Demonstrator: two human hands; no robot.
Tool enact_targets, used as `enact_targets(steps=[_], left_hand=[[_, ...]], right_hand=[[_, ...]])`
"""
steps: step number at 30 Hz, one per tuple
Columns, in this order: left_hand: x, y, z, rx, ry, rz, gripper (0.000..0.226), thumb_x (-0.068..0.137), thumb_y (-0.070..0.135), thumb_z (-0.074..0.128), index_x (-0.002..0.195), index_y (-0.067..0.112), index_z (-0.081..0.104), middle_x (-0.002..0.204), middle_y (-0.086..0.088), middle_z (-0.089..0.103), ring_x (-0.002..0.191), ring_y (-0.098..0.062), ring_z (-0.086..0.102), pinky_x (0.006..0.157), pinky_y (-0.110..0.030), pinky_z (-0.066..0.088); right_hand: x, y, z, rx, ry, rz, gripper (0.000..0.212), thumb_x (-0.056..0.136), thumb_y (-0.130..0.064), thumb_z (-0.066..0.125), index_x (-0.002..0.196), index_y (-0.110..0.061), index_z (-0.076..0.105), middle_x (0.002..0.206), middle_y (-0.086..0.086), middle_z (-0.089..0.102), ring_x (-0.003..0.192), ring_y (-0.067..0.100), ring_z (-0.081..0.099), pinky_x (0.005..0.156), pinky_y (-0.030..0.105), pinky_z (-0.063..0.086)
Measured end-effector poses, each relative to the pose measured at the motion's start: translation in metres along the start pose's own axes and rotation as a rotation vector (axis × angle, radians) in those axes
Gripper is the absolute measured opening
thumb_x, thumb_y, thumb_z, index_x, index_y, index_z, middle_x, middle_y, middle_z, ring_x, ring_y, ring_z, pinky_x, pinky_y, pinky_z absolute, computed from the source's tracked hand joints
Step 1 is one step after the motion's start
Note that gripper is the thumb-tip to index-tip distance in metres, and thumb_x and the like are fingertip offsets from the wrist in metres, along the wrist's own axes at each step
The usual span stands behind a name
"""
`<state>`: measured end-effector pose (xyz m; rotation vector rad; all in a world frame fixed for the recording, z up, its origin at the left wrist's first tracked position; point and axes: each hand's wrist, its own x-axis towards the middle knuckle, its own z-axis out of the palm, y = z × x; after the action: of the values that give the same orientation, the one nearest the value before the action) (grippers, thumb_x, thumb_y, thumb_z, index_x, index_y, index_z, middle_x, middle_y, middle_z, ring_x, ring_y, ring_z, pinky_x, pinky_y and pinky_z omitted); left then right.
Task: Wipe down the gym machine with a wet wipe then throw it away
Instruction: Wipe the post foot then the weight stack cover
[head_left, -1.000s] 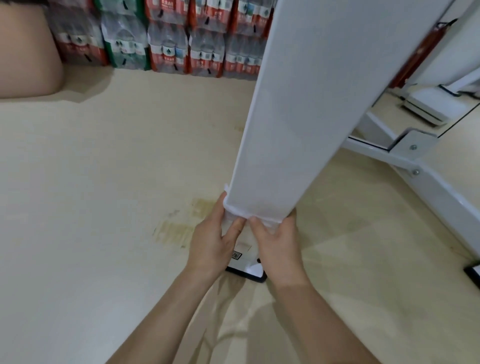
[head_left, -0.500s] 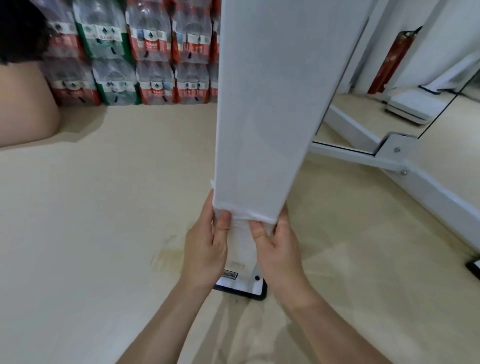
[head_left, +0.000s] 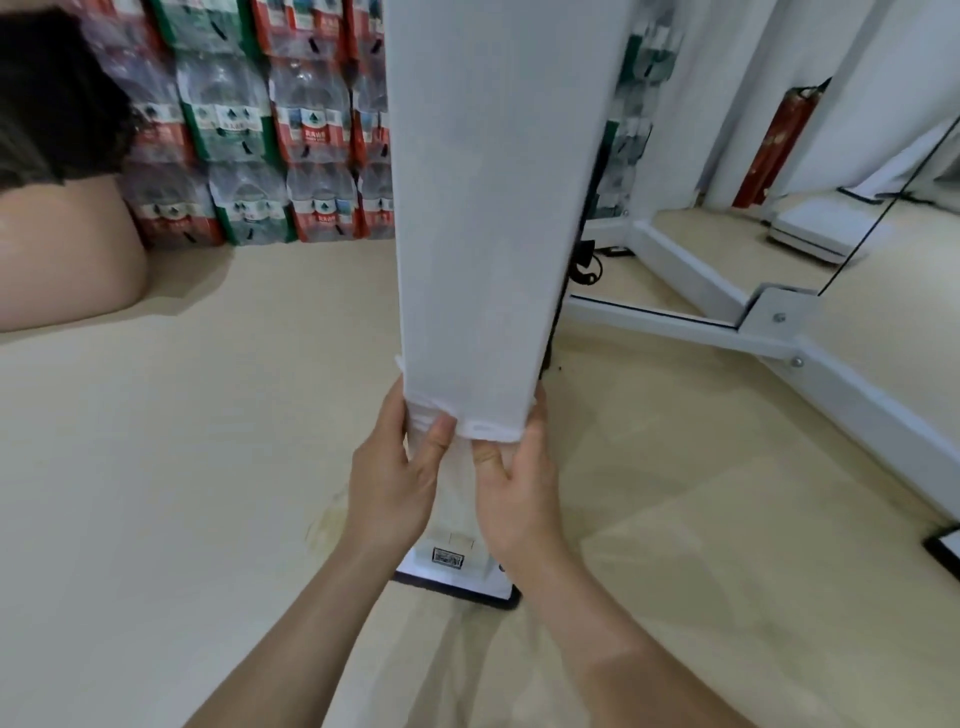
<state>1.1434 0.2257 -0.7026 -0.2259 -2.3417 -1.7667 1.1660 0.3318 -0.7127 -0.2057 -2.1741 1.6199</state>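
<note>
Crosswise on upright post (head_left: 493, 208), wet wipe (head_left: 488, 430) (left hand (head_left: 395, 483), right hand (head_left: 519, 499) fingers round it)

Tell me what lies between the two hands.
In the head view, the white post, with the wet wipe stretched across it, lies between the left hand and the right hand.

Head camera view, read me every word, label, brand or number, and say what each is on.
Nothing reads clearly.
On the bottle packs: red and green labels, print too blurred.
On the sticker at the foot of the gym machine: code-like print, too small.
On the fire extinguisher: no legible text.
</note>
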Motion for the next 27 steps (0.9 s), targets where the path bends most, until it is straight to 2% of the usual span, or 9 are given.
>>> enact_targets(steps=[3,6,9,10,14,20,22,25,27], left_hand=[[0.002,0.006,-0.009,0.039,-0.044,-0.005,0.032,0.093,0.041,0.059,0.125,0.036,0.056,0.108,0.029,0.066,0.105,0.003,0.062,0.091,-0.028,0.05],[0.027,0.056,-0.019,-0.064,0.044,0.158,0.036,0.092,0.037,0.063,0.127,0.029,0.057,0.113,0.023,0.067,0.108,0.0,0.062,0.092,-0.032,0.05],[0.054,0.107,-0.03,-0.136,0.08,0.297,0.042,0.09,0.037,0.064,0.127,0.018,0.056,0.117,0.009,0.068,0.111,-0.012,0.063,0.094,-0.039,0.051],[0.059,0.116,-0.032,-0.152,0.071,0.297,0.043,0.09,0.035,0.063,0.127,0.016,0.055,0.119,0.004,0.067,0.112,-0.015,0.063,0.095,-0.041,0.05],[0.054,0.117,-0.034,-0.175,0.027,0.183,0.038,0.091,0.033,0.058,0.126,0.018,0.058,0.116,0.006,0.069,0.109,-0.013,0.065,0.097,-0.045,0.051],[0.056,0.119,-0.048,-0.044,-0.053,0.189,0.031,0.093,0.041,0.058,0.123,0.032,0.061,0.108,0.02,0.07,0.101,-0.001,0.066,0.091,-0.041,0.053],[0.066,0.136,-0.056,0.016,-0.062,0.303,0.034,0.095,0.039,0.054,0.129,0.033,0.055,0.109,0.022,0.069,0.101,0.001,0.064,0.089,-0.036,0.053],[0.09,0.182,-0.067,0.014,-0.011,0.51,0.037,0.1,0.034,0.048,0.137,0.032,0.046,0.112,0.023,0.066,0.103,0.001,0.062,0.086,-0.028,0.051],[0.104,0.207,-0.068,-0.03,0.036,0.618,0.04,0.101,0.033,0.044,0.141,0.03,0.041,0.106,0.022,0.065,0.099,-0.001,0.062,0.081,-0.025,0.048]], right_hand=[[0.02,-0.043,-0.004,0.061,0.044,-0.134,0.079,0.086,-0.021,0.053,0.154,-0.02,0.012,0.153,0.0,0.033,0.139,0.014,0.035,0.113,0.033,0.032],[0.045,-0.092,-0.012,0.051,0.141,-0.334,0.079,0.091,-0.022,0.055,0.153,-0.009,0.009,0.156,0.008,0.025,0.142,0.016,0.029,0.115,0.032,0.029],[0.054,-0.111,-0.014,0.076,0.203,-0.453,0.074,0.097,-0.018,0.054,0.153,-0.002,0.009,0.157,0.012,0.022,0.142,0.008,0.026,0.113,0.02,0.028],[0.055,-0.114,-0.014,0.088,0.201,-0.453,0.074,0.097,-0.02,0.054,0.153,-0.003,0.008,0.158,0.011,0.022,0.141,0.006,0.026,0.113,0.02,0.029],[0.057,-0.121,-0.016,0.052,0.18,-0.461,0.084,0.094,-0.031,0.059,0.154,-0.011,0.004,0.159,0.01,0.022,0.145,0.016,0.027,0.113,0.041,0.035],[0.058,-0.123,-0.012,0.02,0.253,-0.472,0.086,0.087,-0.046,0.064,0.151,-0.03,0.008,0.156,0.005,0.029,0.141,0.021,0.034,0.108,0.049,0.039],[0.066,-0.138,-0.011,-0.022,0.335,-0.536,0.085,0.091,-0.045,0.058,0.153,-0.019,0.007,0.156,0.007,0.028,0.141,0.022,0.033,0.11,0.046,0.037],[0.094,-0.195,-0.019,-0.163,0.504,-0.695,0.074,0.098,-0.032,0.047,0.152,0.0,0.008,0.158,0.018,0.02,0.145,0.024,0.025,0.117,0.026,0.025],[0.109,-0.233,-0.025,-0.322,0.611,-0.77,0.07,0.099,-0.027,0.041,0.15,0.009,0.009,0.158,0.026,0.015,0.147,0.031,0.019,0.119,0.027,0.019]])
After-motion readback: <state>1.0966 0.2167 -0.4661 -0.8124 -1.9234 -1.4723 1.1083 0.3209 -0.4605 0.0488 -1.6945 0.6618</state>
